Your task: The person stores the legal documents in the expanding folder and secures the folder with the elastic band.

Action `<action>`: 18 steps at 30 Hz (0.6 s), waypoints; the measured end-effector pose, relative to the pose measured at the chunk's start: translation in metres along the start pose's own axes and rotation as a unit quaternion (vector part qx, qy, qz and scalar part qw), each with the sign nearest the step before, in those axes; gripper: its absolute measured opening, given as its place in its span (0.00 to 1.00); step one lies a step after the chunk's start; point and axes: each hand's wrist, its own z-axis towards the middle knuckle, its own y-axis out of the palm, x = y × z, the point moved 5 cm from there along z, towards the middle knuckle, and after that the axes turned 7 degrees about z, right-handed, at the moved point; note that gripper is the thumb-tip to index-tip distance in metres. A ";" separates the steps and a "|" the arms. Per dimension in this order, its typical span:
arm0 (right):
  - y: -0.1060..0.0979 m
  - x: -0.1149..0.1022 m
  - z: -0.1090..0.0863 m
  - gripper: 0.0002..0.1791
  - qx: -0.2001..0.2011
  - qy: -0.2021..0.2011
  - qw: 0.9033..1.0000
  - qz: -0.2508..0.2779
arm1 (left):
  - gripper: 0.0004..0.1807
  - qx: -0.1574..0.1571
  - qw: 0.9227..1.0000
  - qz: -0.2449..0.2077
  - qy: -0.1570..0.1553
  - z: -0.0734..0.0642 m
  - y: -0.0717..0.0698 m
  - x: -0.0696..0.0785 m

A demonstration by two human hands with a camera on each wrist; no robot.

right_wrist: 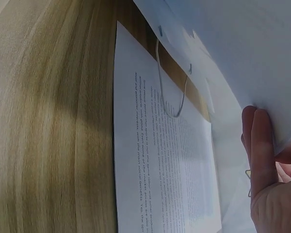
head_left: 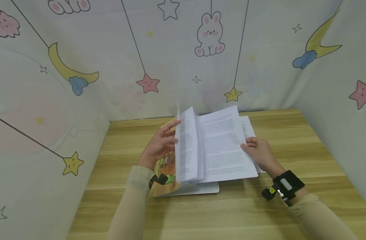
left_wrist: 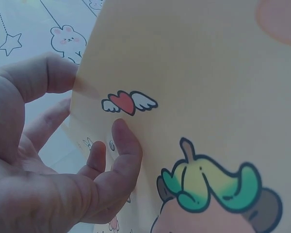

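Observation:
A folder with a yellow, cartoon-printed cover stands partly open on the table. My left hand holds the raised cover by its edge; the left wrist view shows the fingers around that edge, beside a winged heart and an animal in a green hat. Printed sheets fan out from the folder. On their right edge, my right hand pinches the paper between thumb and fingers. Beneath it lies another printed sheet, flat on the table. A thin pale cord loop hangs over that sheet.
Wood-patterned tabletop surrounds the folder. A white curtain with cartoon stars, moons and rabbits stands behind the table and along both sides. Dark camera straps sit on the wrists.

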 end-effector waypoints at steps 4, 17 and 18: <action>0.000 -0.002 -0.001 0.22 -0.001 0.007 1.000 -0.004 | 0.39 -0.005 1.000 0.002 0.003 0.000 0.001 0.000; 0.006 -0.005 0.001 0.20 -0.011 0.004 1.000 0.003 | 0.40 0.000 1.000 -0.005 0.002 0.000 0.002 0.000; 0.006 -0.004 0.000 0.20 -0.012 0.006 1.000 0.004 | 0.40 0.000 1.000 -0.006 0.002 0.000 0.001 0.000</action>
